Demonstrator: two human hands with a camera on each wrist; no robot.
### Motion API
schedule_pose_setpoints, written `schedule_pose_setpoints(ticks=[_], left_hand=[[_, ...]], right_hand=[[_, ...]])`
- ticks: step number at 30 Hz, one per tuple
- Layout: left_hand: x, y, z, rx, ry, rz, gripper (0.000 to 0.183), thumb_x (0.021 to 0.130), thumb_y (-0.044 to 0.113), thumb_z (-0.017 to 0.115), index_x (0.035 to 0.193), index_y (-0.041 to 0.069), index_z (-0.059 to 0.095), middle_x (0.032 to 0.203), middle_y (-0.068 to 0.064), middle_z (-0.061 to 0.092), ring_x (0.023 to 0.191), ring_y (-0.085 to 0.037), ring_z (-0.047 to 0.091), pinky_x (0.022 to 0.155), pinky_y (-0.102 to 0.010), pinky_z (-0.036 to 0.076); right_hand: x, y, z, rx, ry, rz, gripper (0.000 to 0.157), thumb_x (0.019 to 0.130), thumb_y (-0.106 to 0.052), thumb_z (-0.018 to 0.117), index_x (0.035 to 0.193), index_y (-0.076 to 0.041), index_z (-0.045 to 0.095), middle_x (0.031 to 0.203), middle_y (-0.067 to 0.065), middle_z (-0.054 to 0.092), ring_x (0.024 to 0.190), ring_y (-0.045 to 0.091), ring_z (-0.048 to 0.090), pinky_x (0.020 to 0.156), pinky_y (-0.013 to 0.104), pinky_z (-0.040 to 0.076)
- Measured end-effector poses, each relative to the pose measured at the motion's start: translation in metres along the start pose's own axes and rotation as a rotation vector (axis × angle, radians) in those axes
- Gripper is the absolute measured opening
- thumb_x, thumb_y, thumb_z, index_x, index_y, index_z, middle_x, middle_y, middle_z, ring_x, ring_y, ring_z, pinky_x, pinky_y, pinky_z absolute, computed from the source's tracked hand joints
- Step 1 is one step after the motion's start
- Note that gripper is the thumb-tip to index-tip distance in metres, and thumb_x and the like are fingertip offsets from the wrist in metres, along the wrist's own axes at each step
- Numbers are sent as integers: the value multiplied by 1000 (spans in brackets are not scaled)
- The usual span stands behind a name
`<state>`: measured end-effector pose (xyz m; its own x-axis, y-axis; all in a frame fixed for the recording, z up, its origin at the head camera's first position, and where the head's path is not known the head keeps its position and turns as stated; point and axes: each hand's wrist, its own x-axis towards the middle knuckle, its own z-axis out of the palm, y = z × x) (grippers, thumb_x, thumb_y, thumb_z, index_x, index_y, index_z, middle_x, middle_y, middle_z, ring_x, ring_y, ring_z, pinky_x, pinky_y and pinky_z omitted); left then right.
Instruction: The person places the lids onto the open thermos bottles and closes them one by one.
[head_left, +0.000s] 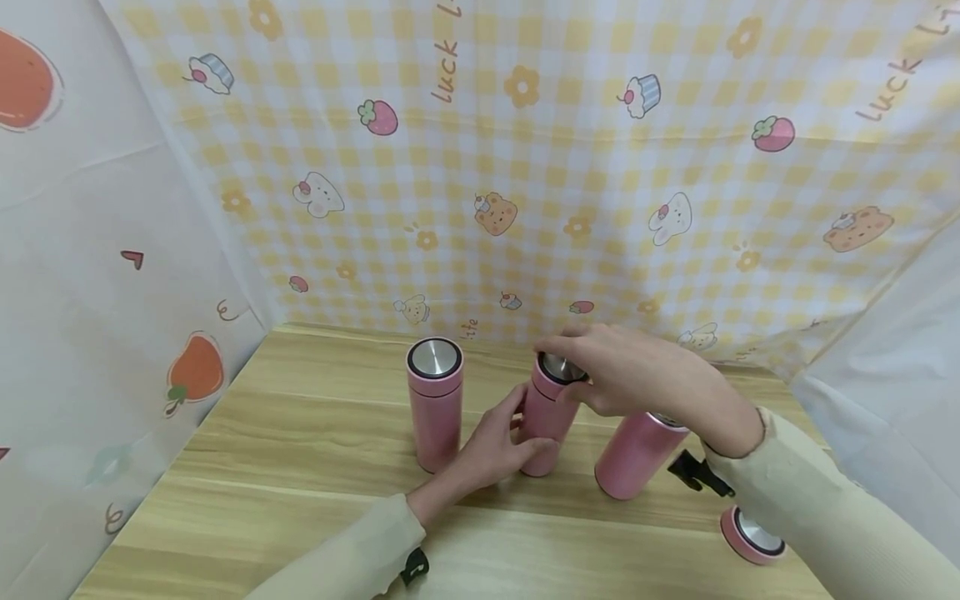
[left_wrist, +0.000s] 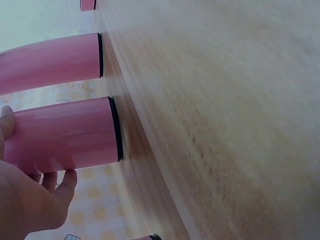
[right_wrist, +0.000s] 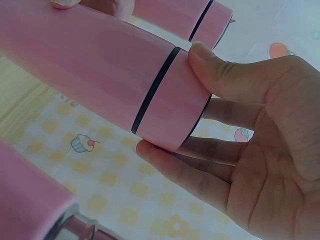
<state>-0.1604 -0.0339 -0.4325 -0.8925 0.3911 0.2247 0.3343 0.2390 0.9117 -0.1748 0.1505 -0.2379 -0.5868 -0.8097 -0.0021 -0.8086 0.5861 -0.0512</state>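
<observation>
Three pink thermos flasks stand in a row on the table. My left hand (head_left: pixel 491 450) grips the lower body of the middle flask (head_left: pixel 542 425), thumb on one side and fingers on the other. Over its top, my right hand (head_left: pixel 630 367) holds the silver-topped lid (right_wrist: pixel 175 105); in the right wrist view thumb and fingers pinch its sides, and a black ring shows where lid meets body. The left flask (head_left: pixel 437 425) wears its lid. On the right flask (right_wrist: pixel 30 192) a bare metal neck (right_wrist: pixel 80 227) shows, without a lid.
A loose pink lid (head_left: pixel 752 535) lies silver side up near the right edge of the wooden table (head_left: pixel 315 450). Behind stands a yellow checked cloth (head_left: pixel 465 167); pale printed cloths (head_left: pixel 150 217) hang at both sides. Black straps hang at both wrists.
</observation>
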Motion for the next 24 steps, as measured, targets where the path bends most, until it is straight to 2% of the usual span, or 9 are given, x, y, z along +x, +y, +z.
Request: schedule_pose_setpoints(ticks=[13,19,24], left_hand=[[-2,5,0,13,8,-7,67,95,21,75,151,17,39,144,4,52,130,-11,49,107,-38,44],[-3,4,2,33,13,-7,70,96,24,75,154,17,36,145,3,51,131,-11,48,107,-38,44],[-4,3,4,47,19,-8,73,96,24,74,157,16,33,146,3,50,132,-12,48,108,-38,44]], right_hand=[[-1,-3,1,-19,20,-2,58,86,-17,84,138,-7,61,101,2,58,65,9,52,59,27,48],[-7,-4,6,-9,61,-9,55,86,-3,78,137,-8,61,104,4,58,57,8,48,53,22,46],[-10,-3,9,-8,76,-33,54,90,-7,77,140,-5,59,106,4,58,55,6,46,53,21,46]])
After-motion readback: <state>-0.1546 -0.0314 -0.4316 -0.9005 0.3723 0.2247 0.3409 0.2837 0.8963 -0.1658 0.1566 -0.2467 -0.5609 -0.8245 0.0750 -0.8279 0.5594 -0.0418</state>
